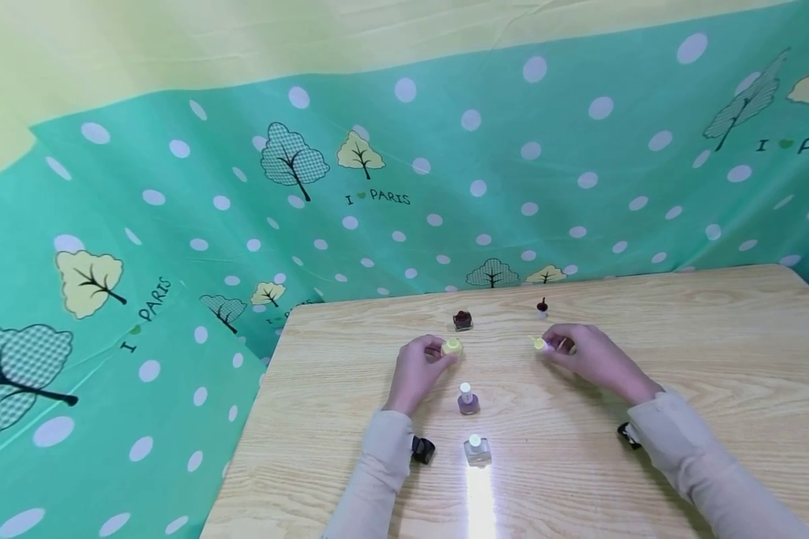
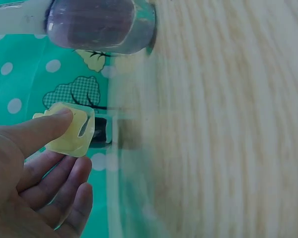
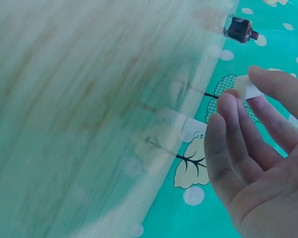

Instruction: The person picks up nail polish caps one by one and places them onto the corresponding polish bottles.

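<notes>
In the head view my left hand (image 1: 418, 368) pinches a small yellow nail polish bottle (image 1: 452, 346) between thumb and fingers; its neck has no cap on it. The left wrist view shows the thumb across the yellow bottle (image 2: 72, 133). To the right, my right hand (image 1: 583, 353) holds a white nail polish cap (image 3: 247, 88) by thumb and fingertips, its yellow-coated brush (image 1: 535, 342) pointing left toward the bottle. Behind the left hand stands an uncapped dark red nail polish bottle (image 1: 462, 321). Its look-alike cap with a dark red brush (image 1: 542, 307) stands brush-up behind the right hand.
A capped purple nail polish bottle (image 1: 468, 400) stands nearer me, with a capped clear bottle (image 1: 477, 450) in front of it. Wrist cameras with dark straps sit at both sleeves. A green patterned curtain (image 1: 377, 239) hangs behind the wooden table (image 1: 546, 464).
</notes>
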`<state>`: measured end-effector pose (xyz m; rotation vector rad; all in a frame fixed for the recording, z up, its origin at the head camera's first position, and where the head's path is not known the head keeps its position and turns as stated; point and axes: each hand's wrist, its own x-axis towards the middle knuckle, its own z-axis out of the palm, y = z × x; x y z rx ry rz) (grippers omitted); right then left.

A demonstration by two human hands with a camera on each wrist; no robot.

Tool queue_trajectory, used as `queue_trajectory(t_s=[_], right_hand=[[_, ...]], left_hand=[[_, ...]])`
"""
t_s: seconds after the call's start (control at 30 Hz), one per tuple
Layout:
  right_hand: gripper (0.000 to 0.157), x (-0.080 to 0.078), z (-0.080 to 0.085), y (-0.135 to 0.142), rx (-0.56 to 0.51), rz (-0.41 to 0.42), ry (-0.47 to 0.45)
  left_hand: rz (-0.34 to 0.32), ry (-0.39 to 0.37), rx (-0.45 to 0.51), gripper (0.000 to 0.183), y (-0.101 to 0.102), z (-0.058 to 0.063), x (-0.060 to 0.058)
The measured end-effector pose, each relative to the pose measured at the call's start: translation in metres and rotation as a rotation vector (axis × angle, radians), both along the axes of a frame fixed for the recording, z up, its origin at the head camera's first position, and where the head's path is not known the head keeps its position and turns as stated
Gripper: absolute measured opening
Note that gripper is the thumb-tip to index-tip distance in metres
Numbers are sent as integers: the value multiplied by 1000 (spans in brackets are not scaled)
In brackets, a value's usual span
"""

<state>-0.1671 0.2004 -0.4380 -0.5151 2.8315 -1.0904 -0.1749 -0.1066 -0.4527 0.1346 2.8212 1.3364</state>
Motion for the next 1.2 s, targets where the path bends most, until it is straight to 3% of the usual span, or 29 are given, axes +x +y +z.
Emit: queue_trajectory(t_s=[0.3,0.63,1.2], right_hand=[[19,12,4,8,8,-24,43],[26,21,9,6,-48,-33,0],[23,29,19,-3,-93,-3,171]], left_hand=[[6,45,27,28,-2,9,5],[9,63,66,25,-13,14,16],[-48,202,41,25,-12,25,32]])
